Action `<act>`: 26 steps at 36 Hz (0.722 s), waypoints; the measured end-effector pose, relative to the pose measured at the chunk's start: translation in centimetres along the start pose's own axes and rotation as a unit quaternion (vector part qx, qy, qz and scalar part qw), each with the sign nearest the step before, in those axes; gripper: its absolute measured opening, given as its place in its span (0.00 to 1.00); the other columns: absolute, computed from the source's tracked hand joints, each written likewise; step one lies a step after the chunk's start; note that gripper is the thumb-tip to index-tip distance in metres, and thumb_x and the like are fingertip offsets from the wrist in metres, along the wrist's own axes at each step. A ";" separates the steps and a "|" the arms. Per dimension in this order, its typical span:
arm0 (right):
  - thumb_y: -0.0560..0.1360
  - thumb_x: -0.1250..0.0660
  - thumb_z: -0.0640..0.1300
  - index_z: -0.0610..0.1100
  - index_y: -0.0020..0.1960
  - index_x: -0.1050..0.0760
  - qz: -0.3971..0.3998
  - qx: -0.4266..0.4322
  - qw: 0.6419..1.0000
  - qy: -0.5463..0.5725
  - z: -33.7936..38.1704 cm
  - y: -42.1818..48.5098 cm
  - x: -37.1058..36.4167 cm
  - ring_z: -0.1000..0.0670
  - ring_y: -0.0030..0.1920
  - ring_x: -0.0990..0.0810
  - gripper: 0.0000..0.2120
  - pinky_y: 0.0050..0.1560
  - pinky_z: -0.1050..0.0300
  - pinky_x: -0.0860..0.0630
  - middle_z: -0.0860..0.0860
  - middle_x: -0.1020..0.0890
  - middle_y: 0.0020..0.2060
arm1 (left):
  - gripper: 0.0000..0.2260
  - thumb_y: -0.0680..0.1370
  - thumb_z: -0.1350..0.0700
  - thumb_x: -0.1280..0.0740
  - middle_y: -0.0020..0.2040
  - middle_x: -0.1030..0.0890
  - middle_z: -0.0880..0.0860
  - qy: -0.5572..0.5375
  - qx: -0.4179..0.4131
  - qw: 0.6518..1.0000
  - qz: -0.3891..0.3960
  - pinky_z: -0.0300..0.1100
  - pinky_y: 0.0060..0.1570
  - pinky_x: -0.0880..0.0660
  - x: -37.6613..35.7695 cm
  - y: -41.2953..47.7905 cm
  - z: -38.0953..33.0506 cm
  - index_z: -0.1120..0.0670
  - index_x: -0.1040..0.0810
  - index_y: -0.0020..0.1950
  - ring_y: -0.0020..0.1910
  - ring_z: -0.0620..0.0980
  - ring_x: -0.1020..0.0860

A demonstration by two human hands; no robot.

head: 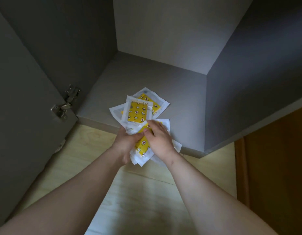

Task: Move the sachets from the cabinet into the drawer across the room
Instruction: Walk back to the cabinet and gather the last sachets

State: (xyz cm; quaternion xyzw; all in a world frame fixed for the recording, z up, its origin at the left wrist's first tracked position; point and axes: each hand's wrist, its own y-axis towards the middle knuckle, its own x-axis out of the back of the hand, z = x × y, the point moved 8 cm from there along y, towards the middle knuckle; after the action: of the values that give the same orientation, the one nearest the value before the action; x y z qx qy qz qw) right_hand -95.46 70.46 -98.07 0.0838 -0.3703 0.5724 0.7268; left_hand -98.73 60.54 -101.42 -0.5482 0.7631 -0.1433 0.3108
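Note:
Several flat sachets point(137, 111), white-edged with yellow patterned centres, lie in a loose pile on the grey cabinet floor point(163, 78) near its front edge. A second bunch of sachets point(142, 146) overhangs that edge between my two hands. My left hand point(125, 143) holds this bunch from below and the left, thumb on top. My right hand point(158, 138) lies over the bunch from the right, its fingers curled onto the top sachet. The undersides of the held sachets are hidden.
The grey cabinet door point(25, 102) stands open on the left, with a metal hinge point(65, 104). Grey cabinet walls rise at the back and right. Light wood floor point(138, 192) lies below, and a brown wooden panel point(274, 167) stands at the right.

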 end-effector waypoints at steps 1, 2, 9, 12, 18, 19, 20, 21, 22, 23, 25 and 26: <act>0.81 0.45 0.45 0.45 0.73 0.37 0.000 0.002 1.000 0.009 0.2 0.0 0.0 0.50 0.75 0.45 0.20 0.74 0.58 0.50 0.50 0.37 0.74 | 0.21 0.74 0.69 0.33 0.51 0.19 0.59 0.004 -0.003 1.000 -0.007 0.45 0.33 0.20 0.3 -0.1 -0.2 0.59 0.30 0.66 0.40 0.54 0.18; 0.81 0.45 0.44 0.44 0.72 0.34 -0.001 0.004 1.000 0.020 0.3 0.0 0.0 0.50 0.74 0.41 0.19 0.73 0.59 0.47 0.49 0.34 0.72 | 0.21 0.75 0.70 0.34 0.49 0.19 0.58 0.009 -0.004 1.000 -0.015 0.45 0.34 0.20 0.7 -0.1 -0.3 0.59 0.30 0.66 0.40 0.53 0.19; 0.79 0.41 0.42 0.44 0.62 0.24 -0.107 -0.023 0.994 -0.023 0.4 1.3 3.8 0.43 0.62 0.27 0.14 0.60 0.58 0.34 0.45 0.23 0.61 | 0.19 0.75 0.66 0.32 0.50 0.20 0.55 0.037 0.003 0.997 -0.070 0.44 0.35 0.24 3.6 -0.1 -1.5 0.56 0.29 0.65 0.39 0.49 0.20; 0.80 0.45 0.48 0.50 0.73 0.37 -0.088 -0.024 0.985 -0.148 1.0 2.7 4.9 0.48 0.74 0.44 0.21 0.70 0.54 0.47 0.53 0.39 0.74 | 0.18 0.75 0.65 0.31 0.47 0.20 0.52 0.049 0.003 0.996 -0.074 0.42 0.30 0.22 4.3 0.1 -1.9 0.55 0.28 0.63 0.38 0.48 0.20; 0.80 0.51 0.59 0.52 0.77 0.52 0.041 -0.055 0.971 -0.231 1.0 6.0 3.6 0.47 0.77 0.59 0.28 0.73 0.43 0.56 0.54 0.52 0.77 | 0.19 0.75 0.63 0.31 0.50 0.20 0.53 0.066 -0.013 0.994 -0.086 0.45 0.40 0.22 5.6 0.2 -2.2 0.53 0.30 0.64 0.42 0.51 0.20; 0.79 0.53 0.62 0.52 0.77 0.53 0.057 -0.063 0.963 -0.255 0.5 6.2 3.2 0.47 0.77 0.60 0.30 0.73 0.42 0.57 0.54 0.52 0.77 | 0.19 0.75 0.63 0.31 0.51 0.20 0.53 0.071 -0.018 0.993 -0.088 0.46 0.41 0.22 5.8 0.2 -2.3 0.53 0.30 0.64 0.43 0.51 0.19; 0.78 0.55 0.64 0.52 0.77 0.54 0.066 -0.062 0.956 -0.280 0.2 6.2 2.8 0.47 0.77 0.60 0.31 0.72 0.41 0.58 0.55 0.52 0.77 | 0.19 0.75 0.62 0.31 0.51 0.20 0.53 0.075 -0.022 0.993 -0.092 0.46 0.42 0.22 5.9 0.2 -2.4 0.53 0.30 0.64 0.44 0.52 0.19; 0.78 0.56 0.65 0.52 0.77 0.55 0.069 -0.054 0.950 -0.300 0.1 6.0 2.6 0.48 0.77 0.59 0.32 0.72 0.40 0.60 0.55 0.53 0.77 | 0.19 0.75 0.62 0.31 0.51 0.19 0.53 0.076 -0.025 0.992 -0.099 0.47 0.44 0.22 6.1 0.2 -2.5 0.52 0.29 0.64 0.45 0.53 0.19; 0.78 0.56 0.65 0.52 0.77 0.55 0.066 -0.040 0.947 -0.312 0.1 5.6 2.3 0.48 0.77 0.59 0.32 0.72 0.40 0.61 0.56 0.53 0.77 | 0.19 0.75 0.61 0.30 0.52 0.20 0.53 0.076 -0.026 0.991 -0.110 0.48 0.46 0.22 6.2 0.3 -2.5 0.52 0.29 0.63 0.46 0.53 0.19; 0.78 0.56 0.65 0.53 0.77 0.55 0.064 -0.026 0.946 -0.318 0.1 5.1 2.0 0.49 0.77 0.58 0.32 0.72 0.39 0.62 0.57 0.53 0.77 | 0.18 0.75 0.60 0.30 0.53 0.20 0.53 0.074 -0.025 0.989 -0.124 0.50 0.48 0.22 6.4 0.4 -2.5 0.52 0.29 0.63 0.48 0.54 0.19; 0.78 0.56 0.66 0.54 0.77 0.54 0.064 -0.012 0.948 -0.311 0.0 3.9 1.3 0.50 0.77 0.59 0.32 0.72 0.38 0.63 0.58 0.53 0.77 | 0.18 0.74 0.58 0.29 0.55 0.20 0.53 0.066 -0.019 0.986 -0.153 0.50 0.50 0.23 6.6 0.6 -2.3 0.53 0.28 0.63 0.51 0.55 0.20; 0.78 0.55 0.66 0.54 0.77 0.53 0.067 -0.013 0.953 -0.296 -0.2 3.3 0.9 0.50 0.77 0.59 0.31 0.72 0.38 0.63 0.59 0.53 0.76 | 0.18 0.74 0.56 0.29 0.55 0.20 0.53 0.059 -0.015 0.985 -0.163 0.49 0.49 0.24 6.6 0.6 -2.1 0.53 0.27 0.63 0.50 0.55 0.20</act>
State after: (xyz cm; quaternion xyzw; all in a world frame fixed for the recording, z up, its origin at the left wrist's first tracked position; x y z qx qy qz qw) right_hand -98.29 72.30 -98.64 0.2146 -0.5812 0.5642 0.5457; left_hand -101.87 54.45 -102.27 -0.6605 0.6826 -0.2124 0.2296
